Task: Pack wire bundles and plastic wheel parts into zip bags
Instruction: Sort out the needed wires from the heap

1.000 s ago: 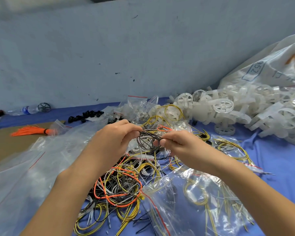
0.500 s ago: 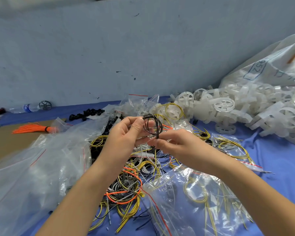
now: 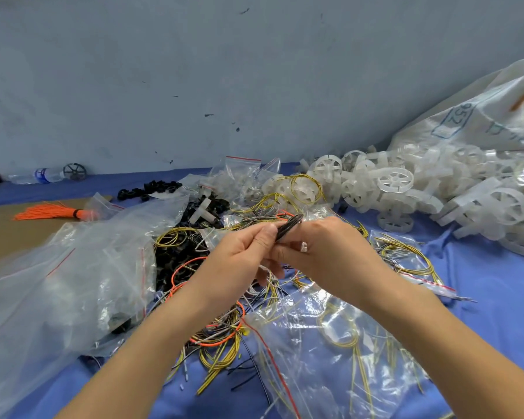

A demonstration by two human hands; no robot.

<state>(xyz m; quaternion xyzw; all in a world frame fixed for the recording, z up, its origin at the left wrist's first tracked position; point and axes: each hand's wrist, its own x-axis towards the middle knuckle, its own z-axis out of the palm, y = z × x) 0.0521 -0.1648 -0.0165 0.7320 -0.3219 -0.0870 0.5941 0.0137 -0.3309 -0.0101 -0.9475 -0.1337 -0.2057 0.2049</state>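
Note:
My left hand (image 3: 239,255) and my right hand (image 3: 324,255) meet above the table's middle and together pinch a small black wire coil (image 3: 289,226), seen edge-on between the fingertips. Below them lies a tangle of yellow, orange and black loose wires (image 3: 218,331). A clear zip bag (image 3: 330,355) holding yellow wires lies under my right forearm. White plastic wheel parts (image 3: 421,189) are heaped at the right.
Crumpled clear zip bags (image 3: 58,282) cover the left of the blue cloth (image 3: 496,297). A big white sack (image 3: 481,116) lies at the far right, an orange wire bundle (image 3: 52,212) on brown cardboard at left, black small parts (image 3: 149,189) and a water bottle (image 3: 40,176) by the wall.
The black coil stood as an open loop between my fingers; now it is flattened edge-on, and both hands have closed in around it.

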